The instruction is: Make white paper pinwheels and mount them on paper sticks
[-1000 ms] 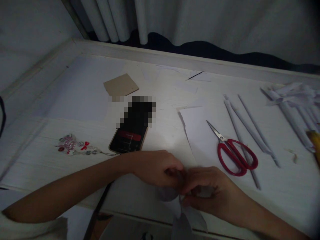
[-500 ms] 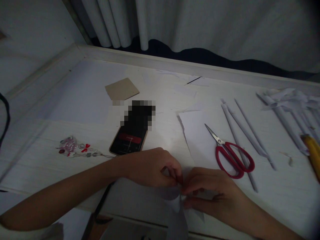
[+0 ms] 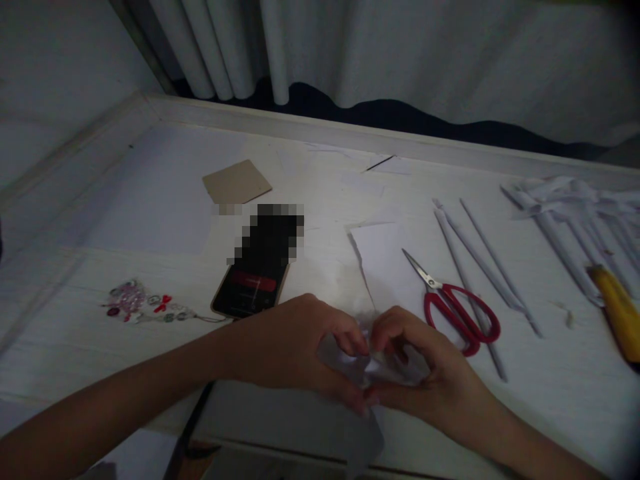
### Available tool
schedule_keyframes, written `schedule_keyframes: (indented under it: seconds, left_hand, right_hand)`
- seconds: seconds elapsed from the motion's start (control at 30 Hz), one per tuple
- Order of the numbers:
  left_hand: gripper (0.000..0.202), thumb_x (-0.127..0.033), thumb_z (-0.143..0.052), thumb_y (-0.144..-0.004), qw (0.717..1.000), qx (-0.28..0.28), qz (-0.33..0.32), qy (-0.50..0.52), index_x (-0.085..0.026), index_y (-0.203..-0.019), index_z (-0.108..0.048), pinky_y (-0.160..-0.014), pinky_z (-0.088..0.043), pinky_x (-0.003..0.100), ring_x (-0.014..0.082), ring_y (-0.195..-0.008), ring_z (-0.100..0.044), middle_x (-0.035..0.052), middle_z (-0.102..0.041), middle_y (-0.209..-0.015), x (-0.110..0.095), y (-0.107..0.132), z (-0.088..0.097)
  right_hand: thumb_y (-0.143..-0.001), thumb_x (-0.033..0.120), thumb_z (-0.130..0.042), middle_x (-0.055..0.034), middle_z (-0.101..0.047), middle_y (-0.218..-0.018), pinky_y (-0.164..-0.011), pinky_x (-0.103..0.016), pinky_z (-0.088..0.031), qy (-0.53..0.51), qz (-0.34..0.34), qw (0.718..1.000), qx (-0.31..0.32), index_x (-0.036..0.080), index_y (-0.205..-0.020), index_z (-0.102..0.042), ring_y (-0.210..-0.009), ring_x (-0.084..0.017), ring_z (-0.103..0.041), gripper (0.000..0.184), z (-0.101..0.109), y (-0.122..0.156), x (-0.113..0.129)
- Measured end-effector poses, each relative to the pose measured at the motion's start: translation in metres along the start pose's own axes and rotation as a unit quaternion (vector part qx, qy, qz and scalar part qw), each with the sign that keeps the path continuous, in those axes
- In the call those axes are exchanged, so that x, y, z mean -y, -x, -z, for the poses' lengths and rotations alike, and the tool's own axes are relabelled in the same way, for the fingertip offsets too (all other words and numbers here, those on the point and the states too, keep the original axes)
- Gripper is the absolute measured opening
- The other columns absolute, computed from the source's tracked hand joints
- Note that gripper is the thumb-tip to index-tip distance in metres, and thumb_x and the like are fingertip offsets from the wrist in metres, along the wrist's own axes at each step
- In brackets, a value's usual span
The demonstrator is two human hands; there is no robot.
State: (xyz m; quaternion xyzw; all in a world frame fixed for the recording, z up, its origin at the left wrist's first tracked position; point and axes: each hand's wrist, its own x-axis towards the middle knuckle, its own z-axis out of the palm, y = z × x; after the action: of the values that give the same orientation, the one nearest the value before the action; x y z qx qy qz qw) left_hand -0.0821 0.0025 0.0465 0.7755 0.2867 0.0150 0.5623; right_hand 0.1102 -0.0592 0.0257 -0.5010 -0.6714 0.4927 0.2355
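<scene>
A crumpled, folded piece of white paper (image 3: 400, 367) is between my two hands near the table's front edge. My left hand (image 3: 305, 347) grips it from the left, fingers curled and thumb below. From the right, my right hand (image 3: 435, 370) pinches it, its thumb nearly meeting the left thumb. A greyish end of the paper hangs below the thumbs. Just beyond my right hand lie red-handled scissors (image 3: 453, 307), blades pointing away to the left. They partly overlap a torn white sheet (image 3: 383, 253). My fingers hide part of the held paper.
Rolled paper sticks (image 3: 485, 260) lie right of the scissors, with a bundle of more (image 3: 565, 233) farther right. A yellow-handled tool (image 3: 617, 307) is at the right edge. Leftward are a phone (image 3: 250, 287), a beaded charm (image 3: 130, 300) and a cardboard piece (image 3: 237, 183).
Both thumbs have moved lower and my fingers have spread apart from them around the paper, which now looks more crumpled. The view has shifted slightly; the table items stay put.
</scene>
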Motion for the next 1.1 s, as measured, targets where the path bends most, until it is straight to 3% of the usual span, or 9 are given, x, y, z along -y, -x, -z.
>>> schedule_keyframes:
  seconds: [0.13,0.3,0.43,0.63,0.73,0.83,1.0,1.1]
  left_hand:
    - [0.034,-0.039,-0.067,-0.060,1.000,-0.014,-0.017,-0.008,-0.020,-0.088,-0.060,-0.057,-0.034,0.015,0.0061,-0.060,-0.052,-0.0052,-0.063,-0.076,-0.003,0.001,-0.004]
    - [0.017,-0.032,-0.062,-0.070,0.999,0.008,-0.045,-0.017,-0.018,-0.080,-0.061,-0.067,-0.036,0.015,0.0085,-0.074,-0.058,-0.0028,-0.064,-0.078,-0.004,0.002,-0.007]
    - [0.009,-0.024,-0.059,-0.074,0.999,0.005,-0.043,-0.023,-0.018,-0.080,-0.062,-0.067,-0.036,0.016,0.0083,-0.072,-0.058,-0.0028,-0.065,-0.076,-0.002,0.002,-0.007]
    - [0.011,-0.027,-0.059,-0.073,0.998,0.001,-0.041,-0.042,-0.018,-0.080,-0.063,-0.064,-0.036,0.016,0.0083,-0.067,-0.058,-0.0026,-0.065,-0.073,0.000,0.000,-0.007]
    - [0.015,-0.031,-0.058,-0.074,0.998,0.002,-0.038,-0.052,-0.018,-0.080,-0.062,-0.065,-0.036,0.017,0.0089,-0.070,-0.059,-0.0026,-0.065,-0.074,-0.004,0.000,-0.008]
    - [0.022,-0.038,-0.058,-0.072,0.997,0.001,-0.037,-0.071,-0.019,-0.080,-0.062,-0.065,-0.036,0.018,0.0098,-0.072,-0.059,-0.0029,-0.064,-0.075,-0.008,0.002,-0.011]
    - [0.033,-0.050,-0.056,-0.068,0.993,-0.002,-0.026,-0.115,-0.019,-0.077,-0.061,-0.057,-0.037,0.018,0.0103,-0.067,-0.059,-0.0038,-0.064,-0.072,-0.011,0.006,-0.018]
    - [0.026,-0.045,-0.059,-0.069,0.990,0.005,-0.021,-0.137,-0.020,-0.075,-0.060,-0.053,-0.035,0.017,0.0095,-0.063,-0.059,-0.0052,-0.063,-0.069,-0.011,0.007,-0.020]
  right_hand:
    - [-0.060,0.030,-0.071,0.0011,-0.051,-0.080,-0.059,-0.025,-0.038,-0.007,0.019,1.000,0.017,0.021,-0.080,-0.047,-0.072,-0.014,-0.048,0.033,0.001,-0.001,0.001]
    - [-0.047,0.033,-0.077,0.0008,-0.052,-0.083,-0.062,-0.024,-0.040,-0.043,0.023,0.994,0.094,0.021,-0.082,-0.048,-0.076,-0.015,-0.050,0.047,0.005,-0.001,0.004]
    - [-0.053,0.033,-0.074,0.0004,-0.051,-0.082,-0.063,-0.024,-0.040,-0.028,0.024,0.995,0.095,0.021,-0.082,-0.050,-0.076,-0.014,-0.048,0.040,0.005,-0.002,0.003]
    - [-0.055,0.030,-0.074,0.0003,-0.049,-0.088,-0.068,-0.024,-0.041,-0.017,0.064,0.994,0.090,0.024,-0.092,-0.047,-0.082,-0.014,-0.048,0.046,0.018,-0.002,0.002]
    - [-0.056,0.031,-0.073,-0.0008,-0.050,-0.096,-0.074,-0.025,-0.041,0.024,0.103,0.979,0.173,0.024,-0.099,-0.048,-0.089,-0.015,-0.048,0.051,0.031,-0.002,0.006]
    - [-0.058,0.034,-0.071,-0.0021,-0.050,-0.102,-0.079,-0.027,-0.040,0.104,0.100,0.962,0.231,0.023,-0.103,-0.049,-0.094,-0.016,-0.046,0.051,0.037,-0.001,0.011]
    - [-0.059,0.029,-0.070,-0.0017,-0.048,-0.104,-0.079,-0.027,-0.040,0.152,0.073,0.957,0.236,0.022,-0.102,-0.050,-0.094,-0.016,-0.045,0.048,0.029,0.001,0.015]
    - [-0.059,0.026,-0.071,-0.0012,-0.050,-0.101,-0.079,-0.028,-0.040,0.181,0.072,0.953,0.231,0.022,-0.100,-0.050,-0.092,-0.016,-0.046,0.046,0.024,0.002,0.015]
